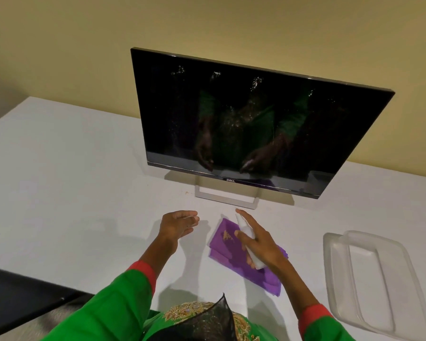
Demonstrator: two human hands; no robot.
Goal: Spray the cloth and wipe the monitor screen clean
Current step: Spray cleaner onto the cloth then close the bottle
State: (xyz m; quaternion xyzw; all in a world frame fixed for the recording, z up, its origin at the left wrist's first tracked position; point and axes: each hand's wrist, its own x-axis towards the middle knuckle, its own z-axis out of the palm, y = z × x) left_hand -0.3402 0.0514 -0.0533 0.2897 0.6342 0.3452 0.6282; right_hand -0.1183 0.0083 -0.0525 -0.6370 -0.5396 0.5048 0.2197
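Plain yellowish wall point(84, 40) at the far side, white desk point(59, 168) against it, dark floor point(15, 296) near left.

A black monitor point(251, 121) stands on a silver stand point(228, 198) at twelve o'clock on the white surface point(71, 168), its dark screen speckled with droplets and mirroring green sleeves and two hands. Just in front of the stand a purple cloth point(223, 244) lies flat. The right hand point(261, 242) hovers over it, wrapped around a small white spray bottle point(247, 236) whose nozzle points toward the monitor. At ten o'clock from the cloth, the left hand point(177, 226) hangs with fingers loosely spread, holding nothing. A clear plastic tray point(369, 281) sits at three o'clock, well apart from the cloth.
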